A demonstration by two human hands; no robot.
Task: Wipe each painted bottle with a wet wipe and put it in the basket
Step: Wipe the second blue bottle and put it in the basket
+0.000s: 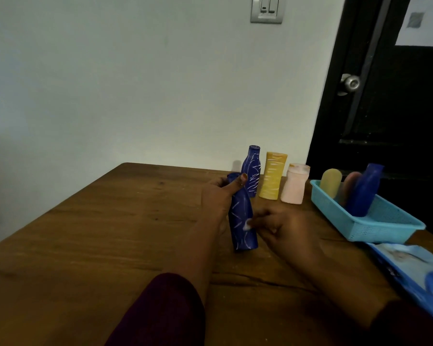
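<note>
Setting: wooden table (110,233) pushed against a pale wall (135,83) with a light switch (266,8); a black door (385,108) with a round metal knob (351,82) stands to the right.
Left hand: the left hand (216,196), coming out of a dark maroon sleeve (165,313), grips the scribbled blue bottle (241,221) round its neck, thumb laid over the top.
Scribbled blue bottle: near the middle of the table, roughly upright and a little tilted, covered in white strokes; whether its base touches the wood cannot be told.
Right hand: the right hand (285,231) has curled fingers that pinch a small white scrap (247,224) against the bottle's lower side; the fingers are blurred.
Row behind: a second marked blue bottle (252,171), a yellow bottle (271,178) and a pink bottle (294,186) stand upright close together near the wall.
Basket: a light blue basket (375,228) on the right of the table holds a clean yellow bottle (331,182), a clean pink bottle (351,186) and a plain blue bottle (364,193), all leaning on its far wall.
Wipes: a blue wet-wipe pack (415,268) lies flat just in front of the basket.
</note>
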